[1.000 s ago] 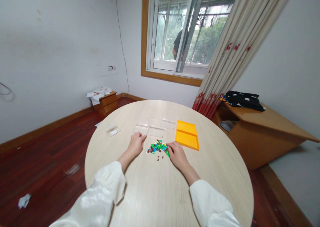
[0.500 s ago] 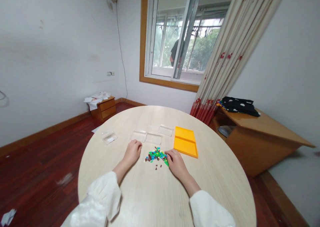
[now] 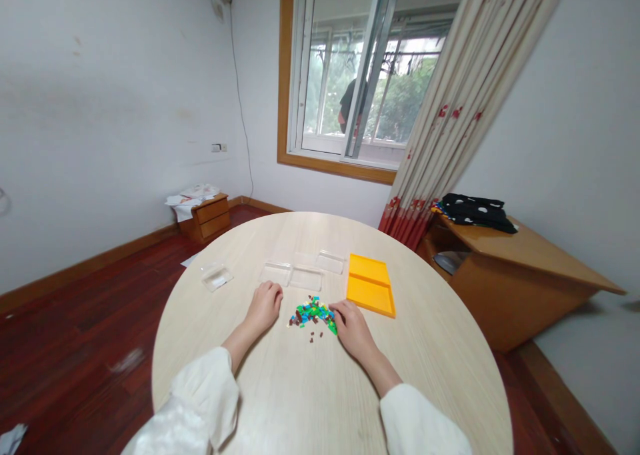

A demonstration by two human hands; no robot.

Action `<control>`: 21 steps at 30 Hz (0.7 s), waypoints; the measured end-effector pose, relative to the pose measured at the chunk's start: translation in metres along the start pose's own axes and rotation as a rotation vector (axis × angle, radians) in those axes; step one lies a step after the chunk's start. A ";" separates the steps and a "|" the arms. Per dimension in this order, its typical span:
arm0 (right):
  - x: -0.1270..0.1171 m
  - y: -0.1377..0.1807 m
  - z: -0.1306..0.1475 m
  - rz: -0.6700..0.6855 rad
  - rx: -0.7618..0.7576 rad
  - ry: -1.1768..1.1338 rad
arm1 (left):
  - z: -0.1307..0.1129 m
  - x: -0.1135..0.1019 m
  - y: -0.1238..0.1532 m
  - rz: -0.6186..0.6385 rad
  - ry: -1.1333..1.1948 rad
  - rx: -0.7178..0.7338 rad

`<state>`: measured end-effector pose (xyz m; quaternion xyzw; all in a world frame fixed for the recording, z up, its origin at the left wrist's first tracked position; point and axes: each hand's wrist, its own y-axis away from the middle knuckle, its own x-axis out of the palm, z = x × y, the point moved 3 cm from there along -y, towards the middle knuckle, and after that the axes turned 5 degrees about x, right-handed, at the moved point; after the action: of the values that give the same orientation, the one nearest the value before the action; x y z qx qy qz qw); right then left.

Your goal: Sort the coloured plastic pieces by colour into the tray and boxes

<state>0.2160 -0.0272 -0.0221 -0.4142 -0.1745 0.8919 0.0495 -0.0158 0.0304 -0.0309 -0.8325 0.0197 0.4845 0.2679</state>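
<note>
Colourful small toy building bricks, mostly green, blue and brown, lie in a loose pile at the middle of the round table. My right hand rests at the pile's right edge, its index finger stretched out to the bricks and apart from the thumb; I see nothing held in it. To the left of the pile, my left hand lies on the table with its fingers loosely curled, and no item shows in it. Just beyond that hand are clear plastic boxes. A few brown bricks lie nearer to me, apart from the pile.
A yellow two-part tray lies right of the pile. Another clear box is at the table's left. A wooden desk with dark cloth stands at right, a small cabinet at back left. A person is beyond the window.
The view has shifted very slightly. Both hands and the bricks stay in practically the same places.
</note>
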 end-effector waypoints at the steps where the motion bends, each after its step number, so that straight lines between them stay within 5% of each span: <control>1: 0.000 0.000 0.000 -0.001 0.001 -0.001 | 0.000 0.000 0.000 0.001 0.001 -0.003; 21: -0.004 0.008 -0.002 -0.029 0.021 -0.042 | 0.004 0.003 -0.001 -0.004 0.040 -0.016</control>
<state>0.2205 -0.0353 -0.0237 -0.3924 -0.1719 0.9013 0.0634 -0.0170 0.0337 -0.0340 -0.8441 0.0194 0.4675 0.2617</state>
